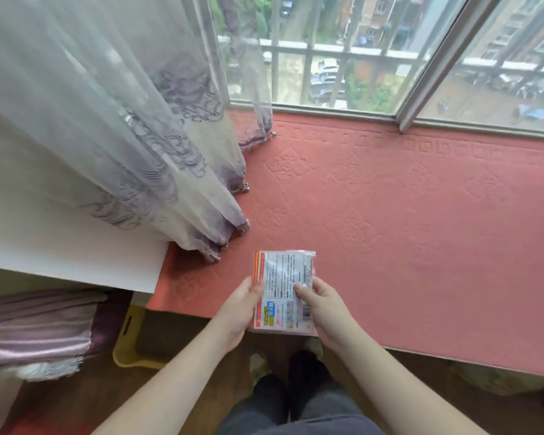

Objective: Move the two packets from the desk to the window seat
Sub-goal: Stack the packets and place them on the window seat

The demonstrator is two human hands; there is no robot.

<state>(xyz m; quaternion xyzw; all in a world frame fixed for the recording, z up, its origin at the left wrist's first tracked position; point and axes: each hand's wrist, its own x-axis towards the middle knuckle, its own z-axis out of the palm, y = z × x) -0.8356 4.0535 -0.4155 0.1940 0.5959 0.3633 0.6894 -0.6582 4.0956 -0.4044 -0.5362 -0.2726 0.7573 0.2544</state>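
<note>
Holding the packets with both hands over the near edge of the window seat. Left hand gripped the left edge, thumb on top near the orange border. Right hand gripped the right edge, thumb pressed on the printed face just above the barcode. Packets looked stacked, back side up: white text panel, colour graphics lower down, clear plastic rim. A second edge showed at the top, but couldn't tell for sure that it was two. Couldn't tell whether the stack touched the seat or sat just above it; its lower end overhung the seat's front edge.

Seat cover was pink with an embossed pattern, running along under the window. Sheer curtain with purple embroidery hung at left, hem resting on the seat, near the packets but apart from them. White bench corner stuck out at left, beside the seat. Yellow bin on the floor below it. Person's legs and feet visible below the packets.
</note>
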